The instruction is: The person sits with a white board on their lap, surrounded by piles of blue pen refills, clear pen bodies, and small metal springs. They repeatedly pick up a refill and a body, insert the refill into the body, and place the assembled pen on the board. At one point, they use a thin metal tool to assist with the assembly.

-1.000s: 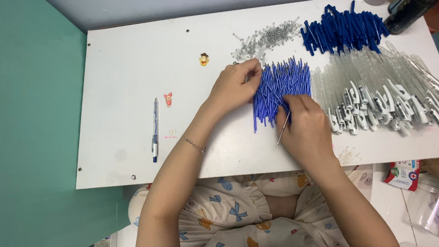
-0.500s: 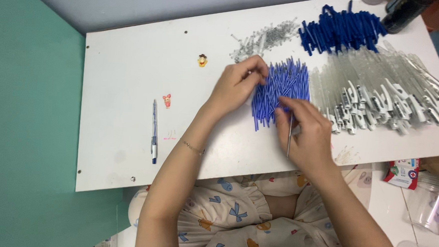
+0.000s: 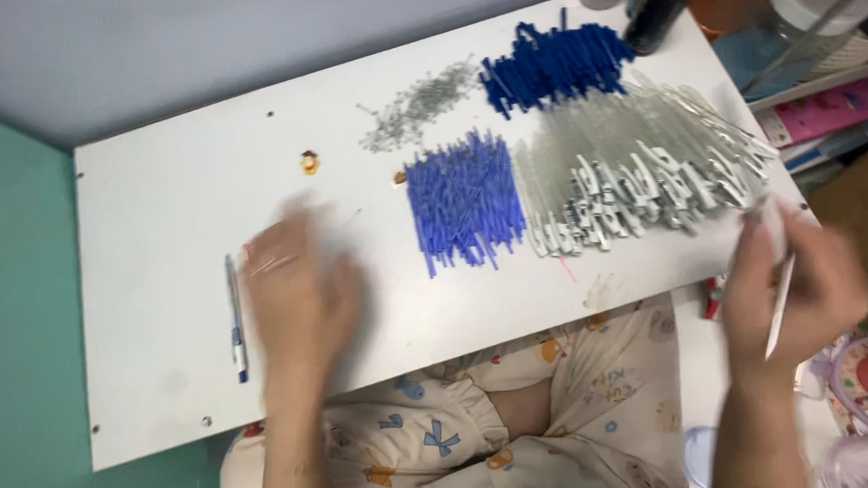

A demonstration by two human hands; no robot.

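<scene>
We hold a thin white pen tube (image 3: 779, 304) off the table's right edge, our right hand (image 3: 798, 293) pinched on it. Our left hand (image 3: 298, 286) blurs over the white table (image 3: 159, 210); its fingers we cannot tell. Grip gently, near the blue refills (image 3: 464, 201).

Home pen-assembly table (image 3: 160, 190), cluttered shelves (image 3: 838, 87)

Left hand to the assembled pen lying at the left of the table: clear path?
Probably yes. The left hand, blurred, hovers over bare table just right of the pen, and nothing lies between them. The blue refill pile sits on the hand's other side.
</scene>
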